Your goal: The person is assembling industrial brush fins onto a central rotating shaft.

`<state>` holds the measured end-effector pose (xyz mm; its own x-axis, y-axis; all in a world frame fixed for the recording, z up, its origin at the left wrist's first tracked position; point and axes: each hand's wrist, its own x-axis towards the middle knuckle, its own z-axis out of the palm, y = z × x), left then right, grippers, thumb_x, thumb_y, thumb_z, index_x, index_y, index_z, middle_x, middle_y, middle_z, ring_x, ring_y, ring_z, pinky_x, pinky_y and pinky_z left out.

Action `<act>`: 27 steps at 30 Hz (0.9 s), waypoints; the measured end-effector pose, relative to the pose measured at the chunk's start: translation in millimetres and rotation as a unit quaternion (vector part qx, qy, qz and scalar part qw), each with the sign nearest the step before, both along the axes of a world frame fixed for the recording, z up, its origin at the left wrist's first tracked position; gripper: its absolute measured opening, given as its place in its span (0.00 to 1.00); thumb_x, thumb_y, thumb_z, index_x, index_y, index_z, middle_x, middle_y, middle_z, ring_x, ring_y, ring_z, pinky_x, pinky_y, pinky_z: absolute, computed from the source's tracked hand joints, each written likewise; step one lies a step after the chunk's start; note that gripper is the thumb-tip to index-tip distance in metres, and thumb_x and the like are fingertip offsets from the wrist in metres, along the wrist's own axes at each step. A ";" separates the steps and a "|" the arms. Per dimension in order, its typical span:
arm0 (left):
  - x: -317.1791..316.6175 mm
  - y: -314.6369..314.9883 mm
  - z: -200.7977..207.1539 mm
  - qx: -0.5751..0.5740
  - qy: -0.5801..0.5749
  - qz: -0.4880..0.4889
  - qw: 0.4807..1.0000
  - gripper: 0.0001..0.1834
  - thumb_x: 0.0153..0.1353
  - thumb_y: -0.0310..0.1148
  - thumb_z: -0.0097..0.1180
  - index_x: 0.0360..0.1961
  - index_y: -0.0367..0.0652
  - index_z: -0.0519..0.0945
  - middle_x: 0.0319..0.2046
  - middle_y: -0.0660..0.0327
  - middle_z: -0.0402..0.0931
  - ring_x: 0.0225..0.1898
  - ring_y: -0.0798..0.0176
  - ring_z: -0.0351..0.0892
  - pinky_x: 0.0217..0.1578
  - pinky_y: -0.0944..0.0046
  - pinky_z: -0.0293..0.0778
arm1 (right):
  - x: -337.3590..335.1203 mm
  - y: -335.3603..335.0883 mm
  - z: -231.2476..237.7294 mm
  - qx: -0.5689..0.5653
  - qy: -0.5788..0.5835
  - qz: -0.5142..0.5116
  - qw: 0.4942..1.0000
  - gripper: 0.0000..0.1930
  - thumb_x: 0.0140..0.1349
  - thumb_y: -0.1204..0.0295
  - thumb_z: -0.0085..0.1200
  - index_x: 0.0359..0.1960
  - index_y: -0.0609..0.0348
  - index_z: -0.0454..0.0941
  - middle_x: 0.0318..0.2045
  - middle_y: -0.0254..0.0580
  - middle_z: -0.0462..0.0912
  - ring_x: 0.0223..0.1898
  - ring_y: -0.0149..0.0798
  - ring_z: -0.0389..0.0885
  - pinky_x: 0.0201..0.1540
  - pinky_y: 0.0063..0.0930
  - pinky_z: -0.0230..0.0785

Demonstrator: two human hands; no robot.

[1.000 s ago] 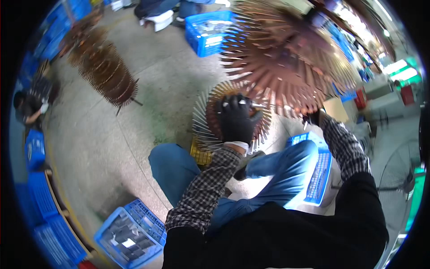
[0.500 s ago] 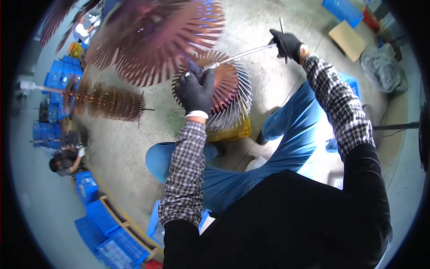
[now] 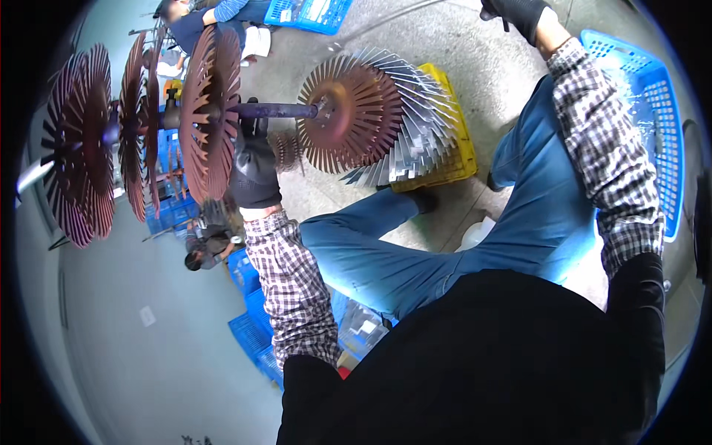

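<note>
A purple-tinted metal shaft (image 3: 285, 110) runs across the upper left and carries several bronze, slotted fan-like discs (image 3: 208, 141). My left hand (image 3: 256, 167), in a black glove, is beside the nearest disc. Its fingers close around the shaft from behind, partly hidden by shaft and disc. Right of the shaft's end lies a stack of slotted discs (image 3: 348, 115), bronze on top and silver-grey below, on a yellow crate (image 3: 461, 141). My gloved right hand (image 3: 517, 16), cut off by the top edge, is closed on a T-handled rod (image 3: 408, 15), which looks thin and blurred.
A blue basket (image 3: 667, 141) stands beside my right arm. Another blue crate (image 3: 315, 15) is at the top, near a seated person (image 3: 204, 26). A further person (image 3: 211, 248) works at left beyond my arm, near blue crates (image 3: 256, 322). My knees flank the yellow crate.
My view has swung left. The right hand has moved up to the picture's edge with the rod. The left hand now sits farther left at the shaft, whose discs show side-on.
</note>
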<state>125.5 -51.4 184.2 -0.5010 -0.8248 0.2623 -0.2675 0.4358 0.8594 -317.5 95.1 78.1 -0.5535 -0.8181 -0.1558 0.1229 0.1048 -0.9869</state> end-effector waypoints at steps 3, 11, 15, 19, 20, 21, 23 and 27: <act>-51.9 -3.9 -16.9 0.208 0.161 -0.052 0.963 0.24 0.80 0.33 0.48 0.74 0.41 0.67 0.69 0.47 0.71 0.64 0.54 0.77 0.67 0.57 0.73 | -106.9 10.7 -172.7 -0.101 0.218 0.125 0.963 0.35 0.72 0.42 0.50 0.28 0.68 0.84 0.17 0.41 0.73 0.15 0.38 0.74 0.21 0.29 0.75; -46.9 9.5 5.7 0.240 0.174 -0.010 0.955 0.26 0.82 0.39 0.44 0.74 0.39 0.64 0.70 0.48 0.71 0.67 0.59 0.75 0.72 0.62 0.68 | -11.4 38.3 30.5 -0.156 -0.051 -0.112 0.980 0.34 0.72 0.41 0.50 0.25 0.62 0.82 0.15 0.35 0.70 0.14 0.35 0.72 0.20 0.29 0.74; -36.4 10.7 9.8 0.175 0.126 0.013 0.976 0.25 0.83 0.39 0.44 0.74 0.41 0.65 0.70 0.51 0.70 0.67 0.53 0.75 0.71 0.53 0.71 | -17.3 8.3 20.9 -0.028 -0.184 -0.065 0.980 0.33 0.72 0.41 0.51 0.25 0.61 0.81 0.14 0.34 0.69 0.13 0.35 0.72 0.20 0.28 0.73; -45.3 15.2 7.3 0.180 0.140 0.005 0.974 0.24 0.83 0.38 0.43 0.73 0.40 0.65 0.69 0.53 0.70 0.67 0.51 0.74 0.70 0.49 0.72 | -56.9 -33.0 -88.6 -0.146 -0.021 -0.002 0.989 0.32 0.72 0.41 0.51 0.26 0.60 0.81 0.14 0.33 0.69 0.13 0.34 0.72 0.20 0.28 0.73; -50.3 15.1 4.1 0.193 0.151 0.000 0.969 0.23 0.83 0.38 0.42 0.73 0.40 0.66 0.69 0.53 0.70 0.67 0.51 0.74 0.70 0.49 0.73 | -61.7 -43.6 -114.1 -0.222 0.081 0.025 0.971 0.32 0.72 0.41 0.51 0.26 0.60 0.81 0.14 0.34 0.68 0.13 0.34 0.72 0.20 0.28 0.73; -58.3 13.3 -2.1 0.210 0.164 -0.009 0.964 0.23 0.83 0.38 0.42 0.72 0.40 0.66 0.69 0.53 0.70 0.67 0.51 0.74 0.70 0.49 0.73 | -86.2 -46.0 -158.3 -0.287 0.185 0.050 0.938 0.31 0.72 0.41 0.52 0.26 0.60 0.81 0.14 0.34 0.68 0.13 0.34 0.72 0.20 0.28 0.73; -53.5 14.3 -1.1 0.182 0.147 -0.006 0.972 0.23 0.83 0.38 0.42 0.72 0.40 0.66 0.69 0.53 0.69 0.67 0.51 0.74 0.69 0.49 0.73 | -75.2 -50.0 -147.8 -0.285 0.129 0.036 0.949 0.31 0.73 0.42 0.51 0.27 0.60 0.82 0.14 0.34 0.69 0.13 0.34 0.72 0.20 0.28 0.73; -33.7 22.0 13.3 0.078 0.070 0.011 0.994 0.22 0.84 0.39 0.41 0.71 0.39 0.66 0.69 0.53 0.69 0.67 0.50 0.75 0.68 0.49 0.74 | -18.7 -37.9 -61.1 -0.268 -0.047 0.003 0.962 0.30 0.74 0.43 0.51 0.30 0.61 0.82 0.15 0.35 0.70 0.13 0.34 0.73 0.20 0.28 0.74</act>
<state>91.8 -29.4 197.4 -0.4509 -0.8710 0.1950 -0.1489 0.2888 0.9457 -336.2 57.2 17.0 -0.5522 -0.7984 0.2401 0.2152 -0.4148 -0.8841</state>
